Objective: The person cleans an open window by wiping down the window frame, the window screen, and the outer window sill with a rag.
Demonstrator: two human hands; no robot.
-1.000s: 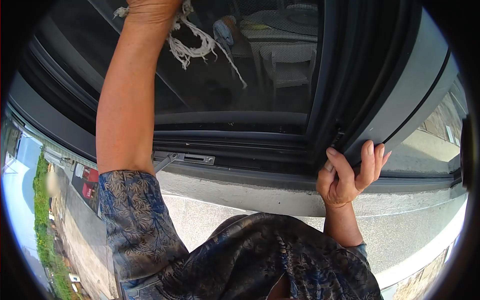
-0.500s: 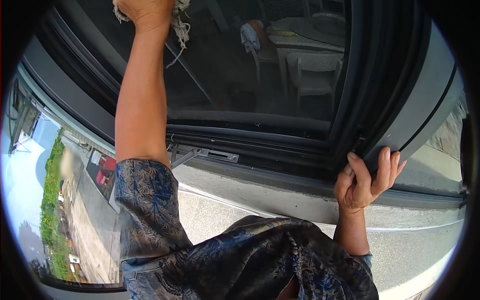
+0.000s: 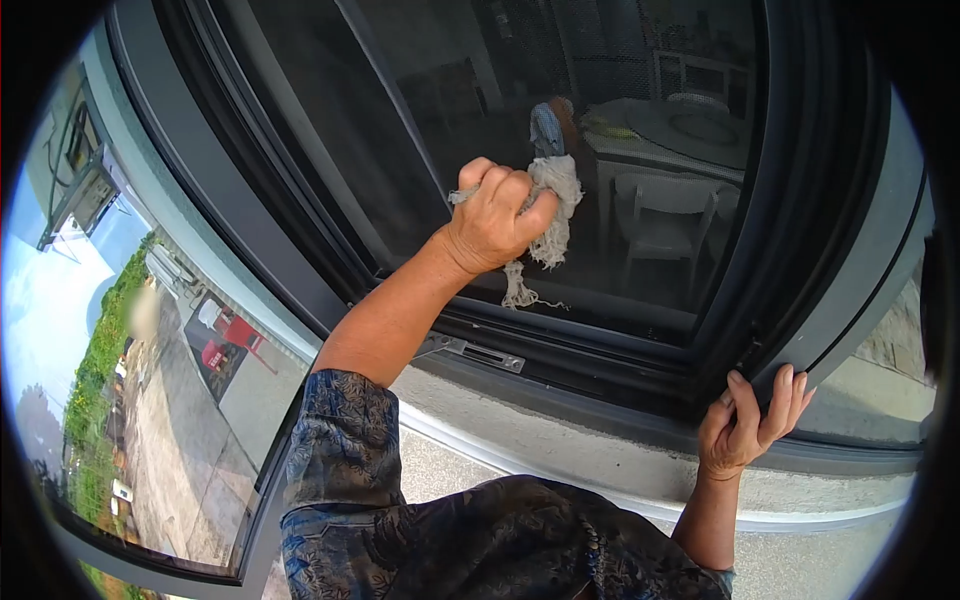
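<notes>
My left hand [image 3: 492,222] is closed round a frayed, greyish-white rag [image 3: 556,205]. The rag lies against the dark window pane [image 3: 620,290], with a loose strand trailing below my fist. At the lower right, my right hand [image 3: 740,430] grips the corner of the dark grey window frame [image 3: 845,270], its fingertips resting over the edge. Part of that grip is hidden behind the frame.
A metal hinge arm [image 3: 485,355] sits on the lower frame. Below runs a concrete sill [image 3: 560,425]. An opened glass sash [image 3: 250,530] stands at the left, showing a yard. Through the pane appear a table and a chair [image 3: 665,225].
My left hand has come down and to the right across the pane with the rag. The view has shifted; my right hand keeps its place on the frame corner.
</notes>
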